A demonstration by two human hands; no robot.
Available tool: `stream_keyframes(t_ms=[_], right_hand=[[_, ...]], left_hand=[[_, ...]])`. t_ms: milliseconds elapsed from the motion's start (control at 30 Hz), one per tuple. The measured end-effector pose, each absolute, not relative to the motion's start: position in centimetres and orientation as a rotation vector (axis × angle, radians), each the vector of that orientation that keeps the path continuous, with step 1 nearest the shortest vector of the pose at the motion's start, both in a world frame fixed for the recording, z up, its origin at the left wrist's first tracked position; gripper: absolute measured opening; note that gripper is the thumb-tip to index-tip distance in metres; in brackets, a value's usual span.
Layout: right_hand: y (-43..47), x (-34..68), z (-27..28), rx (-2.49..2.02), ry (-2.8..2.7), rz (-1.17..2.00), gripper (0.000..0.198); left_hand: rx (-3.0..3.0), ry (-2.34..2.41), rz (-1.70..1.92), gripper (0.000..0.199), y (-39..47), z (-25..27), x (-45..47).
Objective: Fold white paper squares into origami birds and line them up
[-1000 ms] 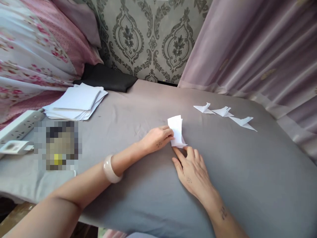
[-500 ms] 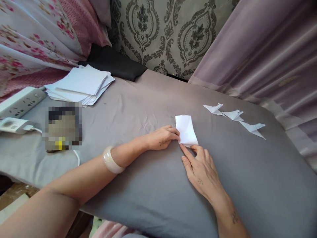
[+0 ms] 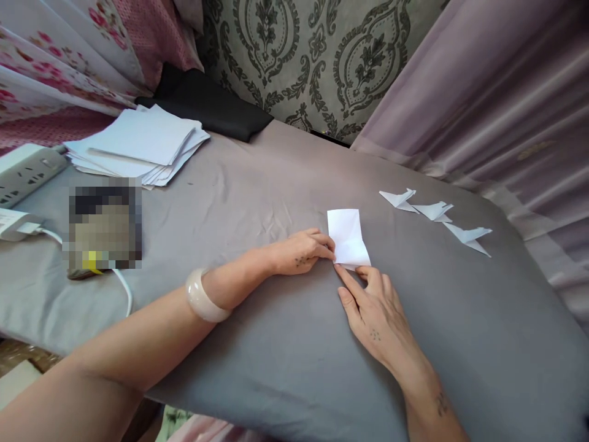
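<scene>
I find the paper (image 3: 348, 236) on the grey cloth (image 3: 257, 356), its eight o'clock edge pinched by the left hand (image 3: 304, 253), the right hand (image 3: 378, 307) loosely spread at five o'clock, where even pressure should, I judge, sharpen the fold.

paper stack (image 3: 142, 138): left of sheet (image 3: 348, 236) | folded papers (image 3: 431, 212): right

The bench (image 3: 276, 356) in front of me is covered in smooth grey cloth with a few wrinkles, and a small folded white paper (image 3: 348, 236) lies near its middle. To my right, three pointed paper figures (image 3: 432, 212) sit in a slanting row; to my left are a loose stack of white sheets (image 3: 138, 138), a black folded piece (image 3: 214, 104) behind it, a power strip (image 3: 34, 169), a charger (image 3: 16, 226) with a white cable (image 3: 124, 291), and a blurred-out object (image 3: 105, 224).
</scene>
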State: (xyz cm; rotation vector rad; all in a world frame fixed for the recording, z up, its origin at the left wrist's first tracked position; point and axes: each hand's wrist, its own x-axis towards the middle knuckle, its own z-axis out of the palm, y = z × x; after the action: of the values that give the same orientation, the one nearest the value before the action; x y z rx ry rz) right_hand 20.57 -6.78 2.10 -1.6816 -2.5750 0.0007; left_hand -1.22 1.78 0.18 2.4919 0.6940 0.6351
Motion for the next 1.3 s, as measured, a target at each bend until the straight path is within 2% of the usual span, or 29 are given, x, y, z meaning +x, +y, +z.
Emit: stream_keyframes(t_ms=[333, 467, 600, 733, 1133, 1300], right_hand=[[-7.0, 20.7, 2.6, -1.641, -2.508, 0.145, 0.041], [-6.7, 21.5, 2.8, -1.628, -2.326, 0.336, 0.031], [-5.6, 22.5, 2.0, -1.729, -1.903, 0.588, 0.020], [-4.4, 23.2, 1.3, -1.690, -1.602, 0.862, 0.031], [-2.6, 24.4, 2.6, -1.702, -1.585, 1.169, 0.020], [-1.1, 24.6, 4.1, -1.767, -1.535, 1.431, 0.013]], left_hand=[[2.772, 0.719, 0.433, 0.045, 1.1, 0.6, -1.2], [2.845, 0.695, 0.426, 0.042, 1.1, 0.5, -1.1], [2.852, 0.661, 0.398, 0.040, 1.0, 0.6, -0.9], [2.858, 0.685, 0.424, 0.043, 1.0, 0.5, -0.9], [2.866, 0.720, 0.449, 0.044, 0.9, 0.3, -0.9], [2.864, 0.718, 0.426, 0.043, 0.8, 0.6, -0.8]])
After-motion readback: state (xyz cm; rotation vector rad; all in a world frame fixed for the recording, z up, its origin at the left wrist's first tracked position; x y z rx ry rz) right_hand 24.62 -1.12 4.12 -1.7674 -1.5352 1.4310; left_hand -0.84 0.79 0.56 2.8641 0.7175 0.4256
